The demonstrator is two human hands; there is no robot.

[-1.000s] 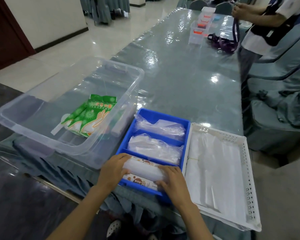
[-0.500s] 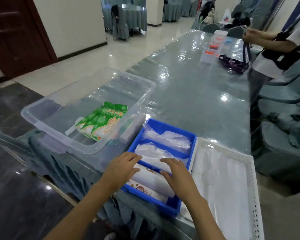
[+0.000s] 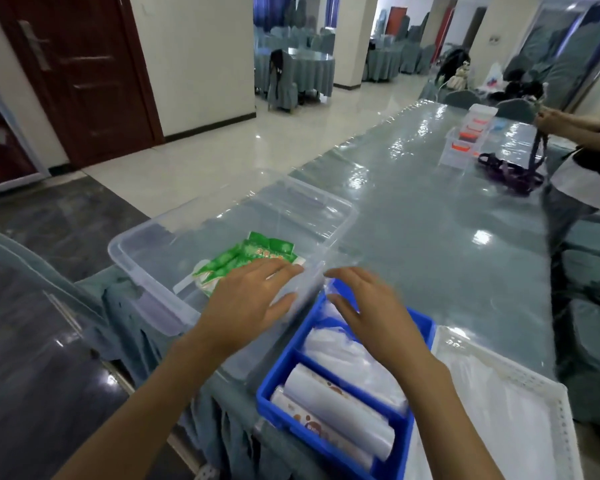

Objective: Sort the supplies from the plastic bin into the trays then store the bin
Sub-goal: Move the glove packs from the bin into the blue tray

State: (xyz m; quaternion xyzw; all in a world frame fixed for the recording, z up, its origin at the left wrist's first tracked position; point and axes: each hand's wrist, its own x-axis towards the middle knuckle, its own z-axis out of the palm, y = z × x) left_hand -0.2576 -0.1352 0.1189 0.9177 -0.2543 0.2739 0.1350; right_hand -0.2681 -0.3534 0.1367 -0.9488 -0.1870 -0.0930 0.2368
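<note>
Hovering spread, left hand (image 3: 248, 301) over the clear bin (image 3: 146, 268), right hand (image 3: 371, 310) over the blue tray (image 3: 400, 441); green packets (image 3: 253, 254) beyond.

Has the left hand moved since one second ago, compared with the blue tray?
Yes. The left hand has left the near compartment of the blue tray and moved away, forward and left, over the clear plastic bin toward the green packets.

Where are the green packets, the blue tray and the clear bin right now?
green packets (image 3: 253, 256): head view, on the printed front.
blue tray (image 3: 288, 365): head view, on its left wall.
clear bin (image 3: 132, 258): head view, on its near-left rim.
</note>
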